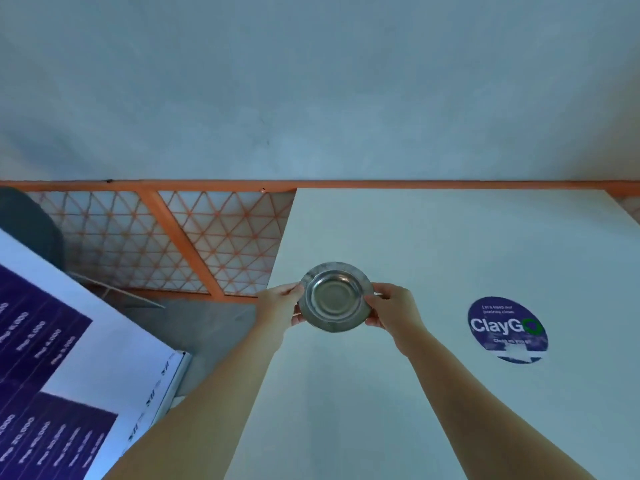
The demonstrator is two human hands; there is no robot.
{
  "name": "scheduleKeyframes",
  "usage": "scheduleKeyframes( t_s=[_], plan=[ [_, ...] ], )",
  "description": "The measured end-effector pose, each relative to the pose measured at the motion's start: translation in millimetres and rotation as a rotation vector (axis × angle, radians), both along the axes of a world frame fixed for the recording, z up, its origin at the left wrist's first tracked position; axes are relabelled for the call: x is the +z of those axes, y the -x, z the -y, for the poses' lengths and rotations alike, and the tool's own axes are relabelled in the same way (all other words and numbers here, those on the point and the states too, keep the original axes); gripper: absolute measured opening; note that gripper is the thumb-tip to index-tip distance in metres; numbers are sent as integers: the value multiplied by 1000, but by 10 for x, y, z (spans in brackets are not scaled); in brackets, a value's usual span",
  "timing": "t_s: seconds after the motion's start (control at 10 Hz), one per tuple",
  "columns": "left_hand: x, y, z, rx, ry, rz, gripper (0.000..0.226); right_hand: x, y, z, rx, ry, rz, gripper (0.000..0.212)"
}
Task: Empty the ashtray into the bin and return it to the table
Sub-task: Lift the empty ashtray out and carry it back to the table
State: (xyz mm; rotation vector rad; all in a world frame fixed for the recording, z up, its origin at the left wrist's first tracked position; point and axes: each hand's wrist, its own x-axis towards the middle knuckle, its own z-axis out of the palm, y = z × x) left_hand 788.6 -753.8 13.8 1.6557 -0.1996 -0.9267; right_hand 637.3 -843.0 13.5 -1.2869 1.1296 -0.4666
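A round metal ashtray with a wide rim sits in both my hands over the left part of the white table. Its bowl looks empty and shiny. My left hand grips the rim's left edge, thumb on top. My right hand grips the right edge the same way. I cannot tell whether the ashtray touches the table top. No bin is in view.
A round blue "ClayGo" sticker lies on the table to the right. An orange railing with triangular mesh runs behind the table's left edge. A white and purple printed board leans at the lower left, over grey floor.
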Motion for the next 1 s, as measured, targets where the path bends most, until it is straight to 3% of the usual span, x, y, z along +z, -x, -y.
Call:
scheduleKeyframes(
  t_s=[0.4, 0.8, 1.0],
  plan=[
    [-756, -667, 758, -106, -121, -54, 25, -687, -600, 586, -131, -81, -154, 24],
    [-867, -762, 836, -117, -171, 123, 21, -701, -714, 712, -114, -25, -228, 24],
    [-697, -717, 680, -93, -267, 265, 34, -508, -414, 638, -113, -7, -286, 40]
  ],
)
